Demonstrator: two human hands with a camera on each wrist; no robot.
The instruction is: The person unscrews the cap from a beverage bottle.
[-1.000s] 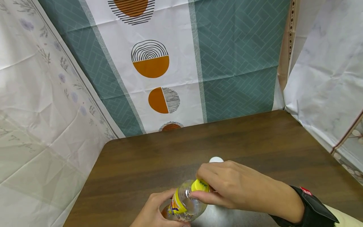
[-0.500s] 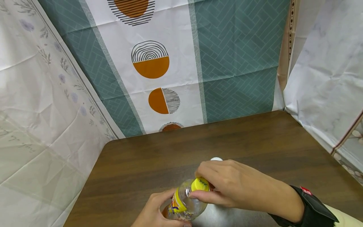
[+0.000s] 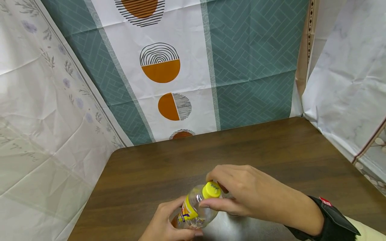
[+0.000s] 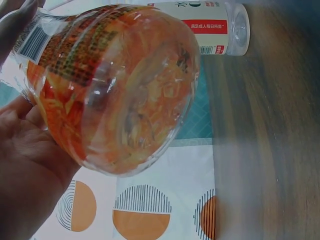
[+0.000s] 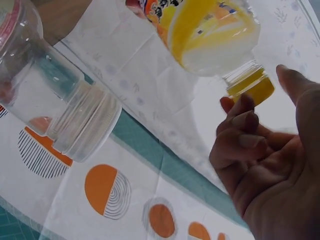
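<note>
A hanging cloth in teal and white, printed with orange-and-black circles (image 3: 253, 60), fills the upper part of the head view; below it the brown wood-grain tabletop (image 3: 144, 167) spreads across the lower half; a clear plastic bottle with a yellow label (image 3: 189, 211) is held tilted at the bottom centre, its neck toward the upper right, and its orange base fills the upper left of the left wrist view; a clear jar with a white ribbed lid (image 5: 45, 77) shows at the left of the right wrist view; the right hand (image 3: 241, 189), lower right of centre, has bent fingers at the neck; the left hand (image 3: 167, 222) grips the body; on the yellow cap (image 3: 211, 189) fingertips touch, the thumb standing off, so I cannot tell whether it is gripped.
</note>
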